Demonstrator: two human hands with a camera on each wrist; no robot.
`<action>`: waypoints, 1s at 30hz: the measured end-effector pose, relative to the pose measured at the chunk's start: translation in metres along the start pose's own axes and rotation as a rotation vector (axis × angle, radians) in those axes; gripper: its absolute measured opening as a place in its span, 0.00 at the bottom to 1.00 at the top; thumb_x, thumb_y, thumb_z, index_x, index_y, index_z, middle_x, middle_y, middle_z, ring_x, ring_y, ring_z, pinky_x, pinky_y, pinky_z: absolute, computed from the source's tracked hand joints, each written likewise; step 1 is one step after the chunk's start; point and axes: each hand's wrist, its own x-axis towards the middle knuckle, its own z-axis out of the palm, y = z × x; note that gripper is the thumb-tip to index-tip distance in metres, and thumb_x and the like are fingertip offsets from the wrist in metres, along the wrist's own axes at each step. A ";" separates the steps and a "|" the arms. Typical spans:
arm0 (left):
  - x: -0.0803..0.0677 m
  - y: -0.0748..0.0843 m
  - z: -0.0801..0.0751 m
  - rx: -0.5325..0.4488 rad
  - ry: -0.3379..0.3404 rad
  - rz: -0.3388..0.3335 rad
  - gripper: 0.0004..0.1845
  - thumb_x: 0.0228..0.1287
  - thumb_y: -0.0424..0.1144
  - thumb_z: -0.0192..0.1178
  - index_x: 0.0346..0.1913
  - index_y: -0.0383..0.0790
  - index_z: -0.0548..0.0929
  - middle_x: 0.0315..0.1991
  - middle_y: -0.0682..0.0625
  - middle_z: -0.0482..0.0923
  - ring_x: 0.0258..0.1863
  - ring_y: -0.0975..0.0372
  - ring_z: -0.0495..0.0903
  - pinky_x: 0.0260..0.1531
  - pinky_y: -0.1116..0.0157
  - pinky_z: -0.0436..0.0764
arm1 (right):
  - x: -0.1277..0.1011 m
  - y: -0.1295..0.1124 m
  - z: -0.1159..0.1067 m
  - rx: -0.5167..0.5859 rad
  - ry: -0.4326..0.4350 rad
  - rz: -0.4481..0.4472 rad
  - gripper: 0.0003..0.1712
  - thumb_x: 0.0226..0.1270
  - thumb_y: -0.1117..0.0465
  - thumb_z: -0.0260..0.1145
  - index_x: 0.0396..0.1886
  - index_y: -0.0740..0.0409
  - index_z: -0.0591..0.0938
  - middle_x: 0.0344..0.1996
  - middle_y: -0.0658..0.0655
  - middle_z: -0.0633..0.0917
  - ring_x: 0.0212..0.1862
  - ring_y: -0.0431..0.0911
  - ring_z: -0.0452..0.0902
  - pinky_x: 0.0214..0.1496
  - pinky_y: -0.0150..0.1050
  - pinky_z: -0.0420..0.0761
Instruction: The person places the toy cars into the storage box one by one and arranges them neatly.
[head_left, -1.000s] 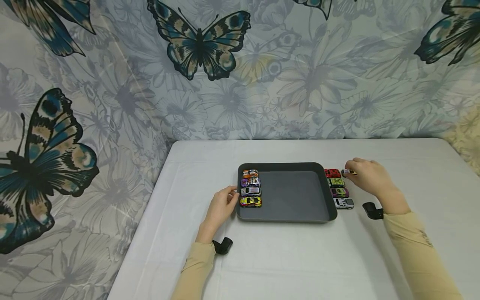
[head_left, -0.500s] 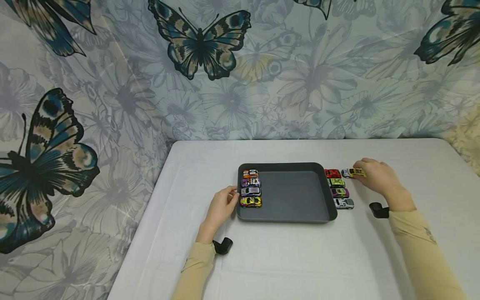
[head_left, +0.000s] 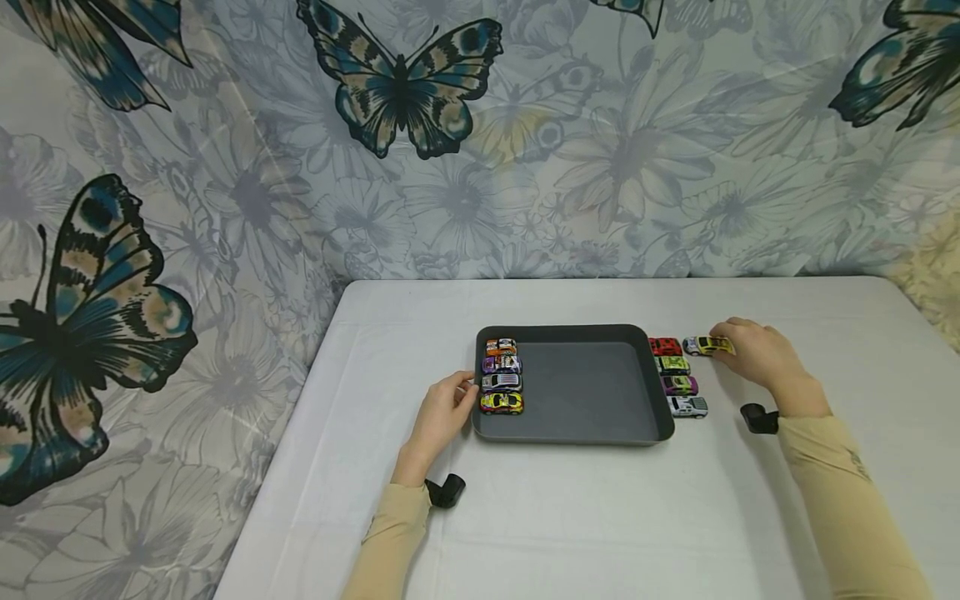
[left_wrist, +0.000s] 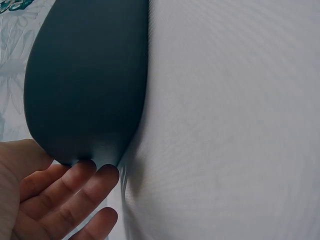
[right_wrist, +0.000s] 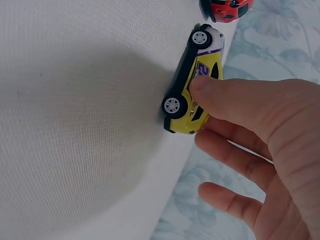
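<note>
My right hand (head_left: pixel 757 354) pinches a yellow and white toy car (head_left: pixel 707 345) on the white table, right of the tray. In the right wrist view, the thumb lies on the near side of this toy car (right_wrist: pixel 200 92), and its wheels face the cloth. A red toy car (head_left: pixel 664 347) is just ahead of its nose. My left hand (head_left: pixel 441 414) is at the left end of the dark grey tray (head_left: pixel 585 433). Its relaxed fingertips touch the outer wall of the tray (left_wrist: pixel 95 80) in the left wrist view.
Several toy cars, such as a yellow and red one (head_left: pixel 502 403), stand in a column inside the tray's left end. Green (head_left: pixel 672 365), purple (head_left: pixel 680 385) and silver (head_left: pixel 687 407) cars line the tray's right side. A butterfly-print cloth (head_left: pixel 465 217) hangs behind the table.
The right hand has moved right with the yellow and white car's tail, revealing more of the car behind the red one. Left hand and tray have stayed put.
</note>
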 end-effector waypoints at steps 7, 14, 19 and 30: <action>0.000 0.000 0.000 -0.001 0.004 -0.004 0.14 0.66 0.35 0.55 0.51 0.31 0.79 0.33 0.47 0.80 0.26 0.65 0.78 0.26 0.69 0.76 | 0.001 0.001 0.001 0.000 -0.007 0.003 0.14 0.51 0.70 0.68 0.39 0.71 0.79 0.37 0.69 0.80 0.41 0.65 0.75 0.40 0.61 0.71; 0.001 0.000 0.000 0.008 -0.003 -0.017 0.14 0.66 0.36 0.55 0.51 0.32 0.79 0.33 0.47 0.80 0.25 0.66 0.77 0.25 0.70 0.76 | 0.003 0.001 0.002 0.003 -0.007 0.007 0.14 0.51 0.71 0.68 0.38 0.71 0.79 0.36 0.68 0.80 0.40 0.64 0.76 0.39 0.60 0.71; 0.001 -0.001 0.001 0.006 0.002 -0.012 0.14 0.66 0.36 0.55 0.51 0.32 0.79 0.33 0.47 0.80 0.26 0.66 0.77 0.26 0.70 0.76 | 0.003 0.003 0.005 0.000 0.014 -0.008 0.13 0.49 0.73 0.68 0.37 0.71 0.79 0.34 0.67 0.80 0.38 0.62 0.76 0.38 0.59 0.72; 0.001 -0.002 0.001 0.001 -0.006 -0.016 0.15 0.66 0.36 0.55 0.51 0.32 0.78 0.34 0.47 0.80 0.27 0.66 0.77 0.27 0.70 0.76 | 0.003 0.004 0.007 -0.017 0.026 -0.011 0.12 0.49 0.73 0.69 0.35 0.70 0.79 0.33 0.65 0.80 0.37 0.62 0.76 0.37 0.58 0.72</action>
